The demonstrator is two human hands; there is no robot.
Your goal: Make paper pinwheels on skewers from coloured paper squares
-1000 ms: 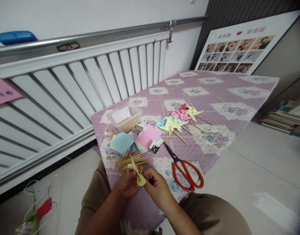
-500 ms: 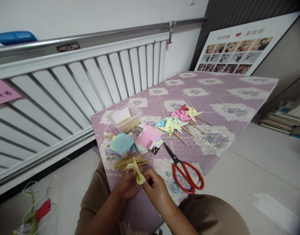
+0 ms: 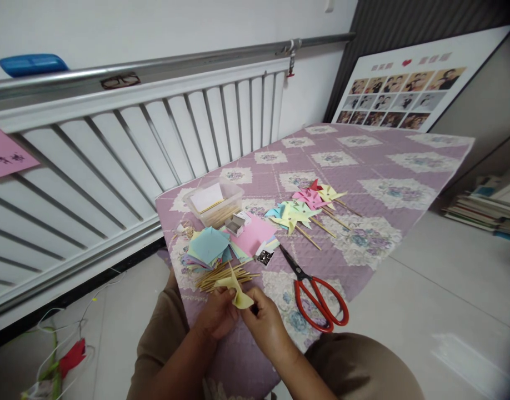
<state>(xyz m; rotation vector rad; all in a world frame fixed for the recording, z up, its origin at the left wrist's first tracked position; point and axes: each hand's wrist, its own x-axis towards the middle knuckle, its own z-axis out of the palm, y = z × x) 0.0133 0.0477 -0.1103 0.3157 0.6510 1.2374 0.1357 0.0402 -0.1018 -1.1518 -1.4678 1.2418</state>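
Between my two hands is a yellow paper pinwheel point(image 3: 240, 298), its blades partly folded and curved. My left hand point(image 3: 219, 314) grips it from the left, fingers closed around its lower part. My right hand point(image 3: 261, 318) pinches near its right blade; whether anything else is in those fingers is hidden. Just beyond my hands lies a pile of thin wooden sticks point(image 3: 225, 276). Red-handled scissors point(image 3: 317, 297) rest to the right, blades pointing away from me. A small box of dark metal pins point(image 3: 264, 256) sits in front of them.
A stack of coloured paper squares point(image 3: 209, 247), a pink sheet point(image 3: 253, 233) and a clear plastic box point(image 3: 217, 208) stand at the left. Several finished pinwheels point(image 3: 299, 208) on sticks lie further back on the flowered tablecloth point(image 3: 255, 355). A white radiator point(image 3: 188, 133) borders the table.
The yellow pinwheel's lower blade has shifted right and now spreads out flatter near my right fingers. My hands have barely moved. The view has shifted slightly.
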